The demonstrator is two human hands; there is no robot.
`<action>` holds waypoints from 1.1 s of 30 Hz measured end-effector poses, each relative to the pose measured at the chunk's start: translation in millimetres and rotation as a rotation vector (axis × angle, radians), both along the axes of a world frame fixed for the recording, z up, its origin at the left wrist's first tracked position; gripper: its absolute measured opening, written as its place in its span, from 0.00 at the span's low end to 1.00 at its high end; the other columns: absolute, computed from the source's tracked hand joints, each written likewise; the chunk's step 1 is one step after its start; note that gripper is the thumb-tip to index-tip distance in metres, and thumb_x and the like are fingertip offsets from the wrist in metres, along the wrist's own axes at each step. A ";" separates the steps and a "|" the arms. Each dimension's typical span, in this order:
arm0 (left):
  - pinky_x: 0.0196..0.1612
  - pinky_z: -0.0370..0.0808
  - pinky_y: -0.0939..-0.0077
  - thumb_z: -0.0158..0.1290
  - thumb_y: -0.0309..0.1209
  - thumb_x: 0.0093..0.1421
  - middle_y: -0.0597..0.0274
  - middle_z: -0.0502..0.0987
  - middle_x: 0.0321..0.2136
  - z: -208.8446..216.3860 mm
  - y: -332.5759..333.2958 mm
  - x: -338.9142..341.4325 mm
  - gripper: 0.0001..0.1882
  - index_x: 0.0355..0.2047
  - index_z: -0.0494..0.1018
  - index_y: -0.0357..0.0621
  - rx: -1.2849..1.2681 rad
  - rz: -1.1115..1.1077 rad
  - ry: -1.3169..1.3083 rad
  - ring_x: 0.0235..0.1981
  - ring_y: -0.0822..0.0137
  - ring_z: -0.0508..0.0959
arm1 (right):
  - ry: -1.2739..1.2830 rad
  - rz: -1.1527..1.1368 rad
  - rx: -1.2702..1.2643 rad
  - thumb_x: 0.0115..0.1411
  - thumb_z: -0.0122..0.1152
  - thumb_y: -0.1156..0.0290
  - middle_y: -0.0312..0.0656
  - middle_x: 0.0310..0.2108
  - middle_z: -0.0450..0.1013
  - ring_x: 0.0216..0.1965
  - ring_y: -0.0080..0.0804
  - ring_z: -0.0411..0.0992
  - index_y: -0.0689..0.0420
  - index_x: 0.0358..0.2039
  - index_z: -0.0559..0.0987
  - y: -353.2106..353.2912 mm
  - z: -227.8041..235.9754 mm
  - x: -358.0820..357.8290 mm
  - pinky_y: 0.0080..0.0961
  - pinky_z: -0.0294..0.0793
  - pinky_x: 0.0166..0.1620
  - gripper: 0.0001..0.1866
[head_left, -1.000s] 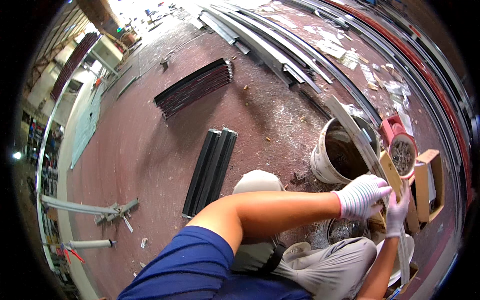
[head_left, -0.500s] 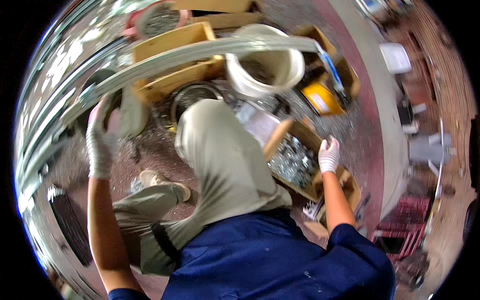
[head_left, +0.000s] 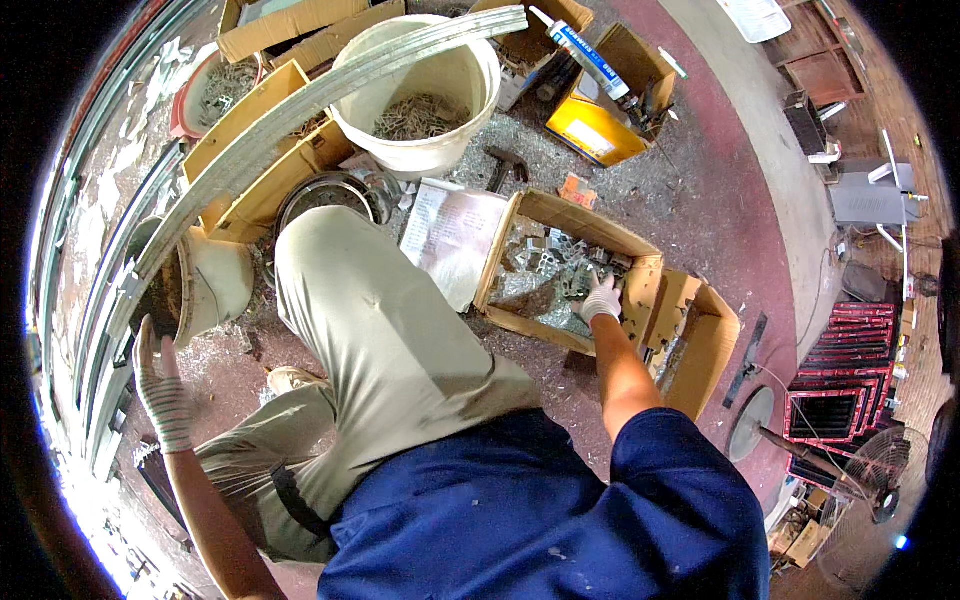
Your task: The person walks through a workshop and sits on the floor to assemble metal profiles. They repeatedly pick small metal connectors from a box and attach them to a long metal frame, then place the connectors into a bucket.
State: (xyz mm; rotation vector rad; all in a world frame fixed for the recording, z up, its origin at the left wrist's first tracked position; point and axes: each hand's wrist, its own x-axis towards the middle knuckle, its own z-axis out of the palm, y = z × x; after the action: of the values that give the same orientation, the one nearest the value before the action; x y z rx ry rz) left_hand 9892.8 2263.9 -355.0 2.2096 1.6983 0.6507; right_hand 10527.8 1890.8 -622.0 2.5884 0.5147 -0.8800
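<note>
Cardboard box (head_left: 600,225): right of centre in the head view, open-topped, probably for reaching in.
Metal parts (head_left: 560,255): inside it, beneath the right hand (head_left: 602,300).
Right grip: fingers curled downward; cannot tell whether clamped.
Left hand (head_left: 163,395): left of frame, fingers apart, seemingly empty, near the pale strip (head_left: 350,82).
Strip: crosses the white bucket (head_left: 410,155), perhaps for support.
Edges: box walls flank the right hand; upward looks unobstructed.

Small silver-grey metal pieces (head_left: 552,256) lie loosely jumbled inside an open cardboard box (head_left: 592,223).
</note>
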 end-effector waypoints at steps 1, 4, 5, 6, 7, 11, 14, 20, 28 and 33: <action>0.67 0.62 0.64 0.51 0.28 0.69 0.55 0.70 0.62 0.4 -4.2 -1.2 0.24 0.65 0.67 0.46 -0.011 0.014 0.030 0.63 0.62 0.68 | -0.025 0.058 -0.022 0.50 0.75 0.54 0.45 0.72 0.48 0.68 0.50 0.56 0.37 0.71 0.56 1.9 1.1 -5.7 0.42 0.69 0.63 0.51; 0.68 0.61 0.63 0.51 0.28 0.69 0.56 0.70 0.62 -5.7 -10.3 -2.8 0.23 0.64 0.67 0.46 -0.013 0.008 0.114 0.63 0.61 0.68 | -0.105 -0.016 0.054 0.53 0.73 0.64 0.46 0.67 0.57 0.66 0.50 0.59 0.42 0.65 0.66 -9.0 -35.9 0.1 0.41 0.73 0.60 0.40; 0.68 0.61 0.63 0.51 0.29 0.69 0.57 0.70 0.61 -8.0 -8.7 -1.7 0.23 0.64 0.68 0.46 -0.016 0.009 0.098 0.63 0.61 0.68 | -0.083 0.067 0.021 0.52 0.73 0.66 0.46 0.67 0.57 0.66 0.49 0.59 0.42 0.64 0.67 -11.7 -39.7 6.8 0.41 0.73 0.60 0.39; 0.68 0.61 0.63 0.50 0.29 0.69 0.56 0.70 0.61 -10.3 -8.2 -0.4 0.23 0.64 0.67 0.46 0.001 -0.021 0.150 0.63 0.60 0.68 | -0.060 0.147 -0.013 0.52 0.73 0.68 0.45 0.67 0.57 0.66 0.48 0.59 0.41 0.64 0.68 -14.8 -43.4 12.6 0.40 0.74 0.60 0.38; 0.68 0.61 0.63 0.50 0.29 0.69 0.56 0.70 0.61 -13.3 -10.9 -0.1 0.23 0.64 0.67 0.46 -0.009 -0.010 0.149 0.63 0.60 0.68 | -0.041 0.167 0.033 0.53 0.73 0.68 0.45 0.66 0.59 0.65 0.48 0.61 0.44 0.63 0.69 -14.7 -39.8 14.1 0.40 0.74 0.60 0.36; 0.67 0.62 0.63 0.50 0.29 0.69 0.56 0.71 0.61 -18.7 -12.2 2.7 0.24 0.65 0.66 0.46 -0.017 -0.017 0.149 0.62 0.61 0.69 | 0.046 0.167 0.182 0.53 0.73 0.63 0.47 0.63 0.66 0.61 0.47 0.67 0.52 0.63 0.70 -21.4 -29.5 30.3 0.39 0.72 0.61 0.37; 0.67 0.63 0.64 0.51 0.28 0.68 0.55 0.71 0.60 -19.3 -11.2 -0.2 0.24 0.64 0.66 0.45 -0.029 -0.003 0.087 0.62 0.61 0.69 | 0.199 -0.037 0.403 0.51 0.75 0.61 0.51 0.61 0.69 0.59 0.46 0.70 0.58 0.64 0.68 -25.2 -19.0 34.5 0.38 0.70 0.62 0.42; 0.67 0.63 0.66 0.49 0.28 0.69 0.55 0.72 0.60 -21.4 -4.6 18.7 0.22 0.63 0.67 0.40 -0.126 -0.056 -0.184 0.62 0.63 0.70 | 0.477 -0.651 0.867 0.49 0.78 0.66 0.46 0.49 0.77 0.47 0.39 0.76 0.60 0.63 0.69 -40.6 -27.2 31.3 0.35 0.77 0.48 0.42; 0.60 0.70 0.70 0.58 0.26 0.61 0.53 0.76 0.54 61.0 -70.7 267.5 0.22 0.56 0.73 0.37 -0.165 -0.596 -0.265 0.56 0.65 0.75 | 0.827 -0.799 1.404 0.53 0.72 0.75 0.39 0.42 0.77 0.37 0.33 0.79 0.63 0.57 0.70 -0.6 78.4 1.9 0.29 0.83 0.39 0.31; 0.60 0.71 0.63 0.58 0.38 0.66 0.53 0.74 0.56 -41.7 -123.7 388.4 0.27 0.62 0.66 0.43 -1.003 -0.622 -1.014 0.55 0.56 0.75 | 0.838 -0.437 1.566 0.51 0.71 0.76 0.40 0.43 0.78 0.42 0.28 0.77 0.62 0.58 0.71 62.2 193.6 -24.6 0.27 0.78 0.45 0.32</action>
State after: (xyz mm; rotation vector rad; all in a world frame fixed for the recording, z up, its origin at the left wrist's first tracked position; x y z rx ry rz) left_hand 10281.2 2140.2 -396.7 1.1753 0.5240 0.4442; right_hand 10503.2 1953.0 -428.3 3.5265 1.2541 -2.5382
